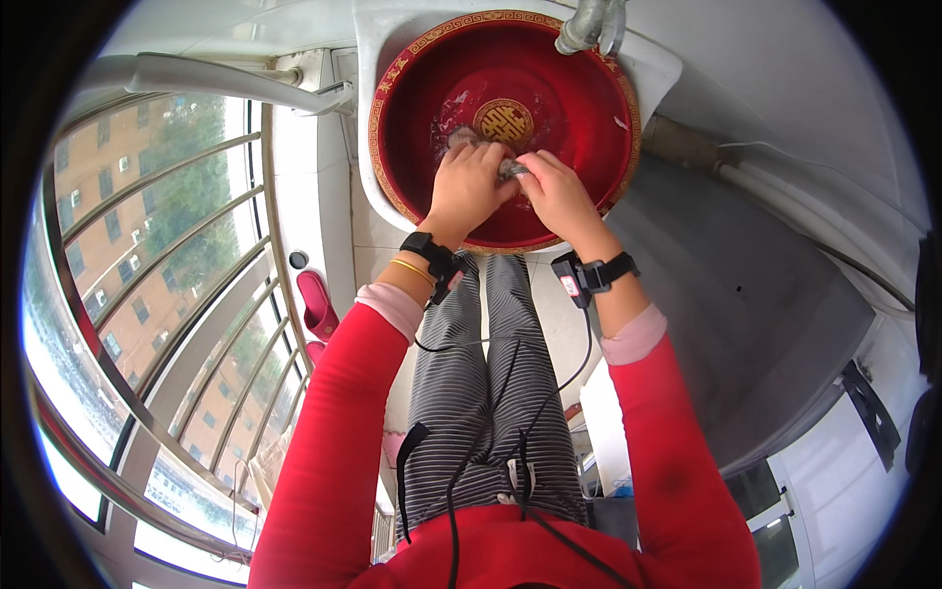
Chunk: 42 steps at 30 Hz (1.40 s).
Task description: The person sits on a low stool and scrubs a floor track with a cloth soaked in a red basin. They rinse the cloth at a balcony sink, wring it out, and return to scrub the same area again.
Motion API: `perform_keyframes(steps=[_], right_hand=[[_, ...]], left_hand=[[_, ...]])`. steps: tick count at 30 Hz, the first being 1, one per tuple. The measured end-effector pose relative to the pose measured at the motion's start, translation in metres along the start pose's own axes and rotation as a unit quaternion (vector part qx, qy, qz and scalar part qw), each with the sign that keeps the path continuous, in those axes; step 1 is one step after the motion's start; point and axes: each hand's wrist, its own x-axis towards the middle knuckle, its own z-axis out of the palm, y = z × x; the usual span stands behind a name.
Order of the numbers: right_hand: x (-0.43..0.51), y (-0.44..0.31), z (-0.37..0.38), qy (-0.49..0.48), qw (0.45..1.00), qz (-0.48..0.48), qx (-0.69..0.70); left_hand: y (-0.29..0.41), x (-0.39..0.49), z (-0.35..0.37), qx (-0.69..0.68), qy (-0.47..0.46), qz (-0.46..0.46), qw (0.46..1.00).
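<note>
A round red basin (581, 110) with a gold patterned rim sits in a white sink (659, 68). Some water shows at its bottom, around a gold emblem (503, 121). Over the near half of the basin, my left hand (471, 177) grips a small wet grey cloth (509, 169). The fingers of my right hand (552, 184) pinch the same cloth at its right end. Part of the cloth hangs out beyond my left fingers, towards the emblem. My palms hide the rest of it, so its full shape cannot be told.
A metal faucet (581, 33) juts over the basin's far right rim. Railings (169, 213) line a window on the left, with pink slippers (316, 303) beside them. A dark grey surface (721, 309) fills the right side. Black cables (471, 449) hang from my wrist straps.
</note>
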Motion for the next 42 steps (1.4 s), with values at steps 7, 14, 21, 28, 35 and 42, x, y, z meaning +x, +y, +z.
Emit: perform_keyframes(steps=[7, 14, 21, 28, 35, 42], right_hand=[[0.006, -0.072, -0.07, -0.003, 0.994, -0.049, -0.099], [0.014, -0.055, -0.107, -0.032, 0.991, 0.057, -0.12], [0.075, 0.043, -0.081, -0.053, 0.985, 0.154, 0.059], [0.071, 0.065, -0.038, 0.108, 0.976, -0.011, -0.189], [0.048, 0.057, 0.023, -0.036, 0.967, -0.01, -0.254], [0.027, 0.083, 0.018, 0.034, 0.881, 0.043, -0.47]], left_hand=[[0.001, 0.026, -0.055, -0.016, 0.108, -0.023, 0.994], [0.005, 0.039, -0.094, -0.035, 0.029, -0.02, 0.999], [-0.054, 0.087, -0.089, -0.024, -0.173, -0.079, 0.982], [-0.071, 0.072, -0.035, 0.119, 0.016, 0.001, 0.993], [-0.054, 0.028, 0.019, 0.265, -0.082, 0.117, 0.954], [-0.052, 0.03, 0.018, 0.301, -0.156, 0.07, 0.938]])
